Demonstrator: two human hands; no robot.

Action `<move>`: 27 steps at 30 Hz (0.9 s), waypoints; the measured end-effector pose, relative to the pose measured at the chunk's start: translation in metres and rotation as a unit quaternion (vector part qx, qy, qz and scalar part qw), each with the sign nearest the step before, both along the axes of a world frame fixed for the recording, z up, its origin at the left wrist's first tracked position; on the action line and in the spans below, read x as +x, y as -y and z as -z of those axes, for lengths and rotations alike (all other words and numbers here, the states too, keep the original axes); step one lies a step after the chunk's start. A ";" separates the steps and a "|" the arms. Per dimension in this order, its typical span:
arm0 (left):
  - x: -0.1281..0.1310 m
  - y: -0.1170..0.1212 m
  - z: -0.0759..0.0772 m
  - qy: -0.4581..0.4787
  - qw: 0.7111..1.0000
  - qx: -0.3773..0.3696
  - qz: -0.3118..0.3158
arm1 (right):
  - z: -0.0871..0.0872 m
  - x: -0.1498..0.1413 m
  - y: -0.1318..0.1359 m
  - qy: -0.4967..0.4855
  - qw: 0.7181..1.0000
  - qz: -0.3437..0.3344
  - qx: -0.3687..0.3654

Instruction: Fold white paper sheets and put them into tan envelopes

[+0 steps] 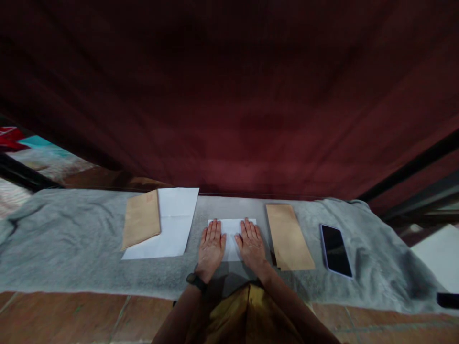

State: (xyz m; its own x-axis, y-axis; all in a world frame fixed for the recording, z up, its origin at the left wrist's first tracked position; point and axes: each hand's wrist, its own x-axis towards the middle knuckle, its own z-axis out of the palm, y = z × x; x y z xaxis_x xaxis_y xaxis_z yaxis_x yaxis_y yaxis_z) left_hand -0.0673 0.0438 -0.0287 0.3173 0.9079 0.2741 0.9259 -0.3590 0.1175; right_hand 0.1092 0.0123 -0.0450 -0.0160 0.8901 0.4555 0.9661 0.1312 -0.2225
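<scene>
A white sheet of paper (231, 241), seemingly folded, lies flat on the grey cloth in front of me. My left hand (211, 246) rests palm down on its left side, fingers stretched forward. On the right side of the sheet my right hand (251, 242) lies flat in the same way, thumb pointing inward. Both hands cover the sheet's side edges. Just right of my right hand is a brown envelope (289, 236). To the left, a second brown envelope (141, 219) partly covers a larger creased white sheet (177, 222).
A phone (336, 251) with a dark screen lies right of the envelope. Grey cloth (71, 239) covers the long narrow surface. Dark red fabric (229, 119) rises behind it. More white paper (441, 255) shows at far right. Tiled floor (53, 317) runs along the front.
</scene>
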 end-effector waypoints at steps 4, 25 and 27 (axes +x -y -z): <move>-0.009 0.002 0.001 0.016 1.000 0.006 -0.020 | -0.001 0.009 0.005 0.010 1.000 0.019 -0.001; 0.006 0.050 0.001 0.027 0.999 0.013 0.041 | -0.012 -0.007 0.048 0.000 0.995 -0.094 -0.021; 0.013 0.055 0.004 0.012 0.998 -0.005 0.065 | -0.012 -0.009 0.051 0.006 0.993 -0.117 -0.022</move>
